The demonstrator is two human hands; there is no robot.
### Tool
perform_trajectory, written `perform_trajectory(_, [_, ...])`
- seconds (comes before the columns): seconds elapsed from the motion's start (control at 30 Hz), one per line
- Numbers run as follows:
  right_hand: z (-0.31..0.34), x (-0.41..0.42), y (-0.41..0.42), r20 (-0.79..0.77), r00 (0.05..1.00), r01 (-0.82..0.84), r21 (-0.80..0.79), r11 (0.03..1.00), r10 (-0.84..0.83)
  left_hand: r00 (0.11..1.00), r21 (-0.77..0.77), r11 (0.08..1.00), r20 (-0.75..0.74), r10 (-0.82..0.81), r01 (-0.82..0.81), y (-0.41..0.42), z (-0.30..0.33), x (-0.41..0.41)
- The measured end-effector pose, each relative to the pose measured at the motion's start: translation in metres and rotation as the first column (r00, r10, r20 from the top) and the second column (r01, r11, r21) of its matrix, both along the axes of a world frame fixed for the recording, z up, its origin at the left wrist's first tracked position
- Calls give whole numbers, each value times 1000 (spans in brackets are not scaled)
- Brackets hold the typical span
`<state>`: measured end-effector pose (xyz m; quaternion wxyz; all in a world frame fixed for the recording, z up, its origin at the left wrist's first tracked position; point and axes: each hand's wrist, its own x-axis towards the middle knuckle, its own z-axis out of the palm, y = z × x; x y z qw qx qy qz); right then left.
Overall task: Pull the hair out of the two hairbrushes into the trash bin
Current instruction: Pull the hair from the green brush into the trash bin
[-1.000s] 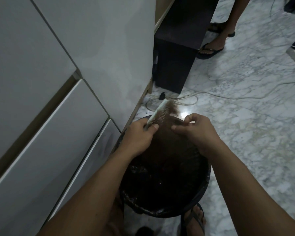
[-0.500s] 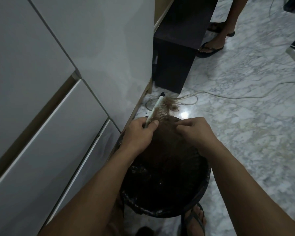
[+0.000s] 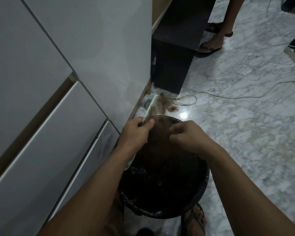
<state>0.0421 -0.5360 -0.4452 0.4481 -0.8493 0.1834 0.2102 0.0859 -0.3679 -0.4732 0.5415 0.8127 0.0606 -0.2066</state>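
Note:
My left hand [image 3: 136,132] grips a pale hairbrush [image 3: 152,109] by its lower part, with the head pointing up and away over the far rim of the black trash bin [image 3: 205,181]. A clump of brown hair [image 3: 168,106] hangs off the bristles near the brush's far end. A thin brown veil of hair seems to trail from the brush down into the bin. My right hand [image 3: 189,135] is over the bin, right of the brush, fingertips pinched together at the edge of that hair. A pale tip [image 3: 131,163] shows under my left wrist. No second hairbrush is in view.
Grey cabinet fronts [image 3: 58,82] stand close on the left, touching the bin. A dark furniture block [image 3: 174,53] is behind. A white cable [image 3: 228,97] runs across the marble floor. Another person's sandalled feet [image 3: 209,46] are at the back, my own foot [image 3: 194,218] beside the bin.
My right hand has drawn back from the bristles toward me and lower over the bin, its fingers closing into a pinch. The brush has tipped slightly away and the hair clump hangs looser.

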Motion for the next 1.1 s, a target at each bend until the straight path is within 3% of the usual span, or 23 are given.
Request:
perform_trajectory(0.1, [3,2,-1,12,982,180,239,954,-188,997,14,997,17,-72,71,-1,4,-2])
perform_trajectory(0.2, [1,6,-3,-73,915,382,475,792,-398,994,19,994,17,-110,109,-3,3,-3])
perform_trajectory(0.3, [-4,8,-2,-94,874,448,535,716,-477,992,17,992,-7,-124,124,-3,3,-4])
perform_trajectory(0.5, [-16,6,0,65,798,528,406,746,-599,988,58,986,-19,-155,156,0,2,-2])
perform_trajectory(0.67, [-11,4,0,307,814,424,264,866,-492,977,150,966,-14,-211,211,2,7,-2])
perform_trajectory(0.8, [-7,5,1,329,807,458,179,871,-491,976,174,961,0,-219,216,2,7,-3])
perform_trajectory(0.87, [-5,5,-2,343,805,455,166,875,-484,989,100,984,-10,-146,146,3,6,-2])
perform_trajectory(0.97, [-8,5,-3,289,864,390,132,911,-412,999,57,997,-5,-52,53,5,3,2])
perform_trajectory(1.1, [-10,5,1,247,908,323,106,940,-339,999,52,998,11,-45,44,5,2,3])
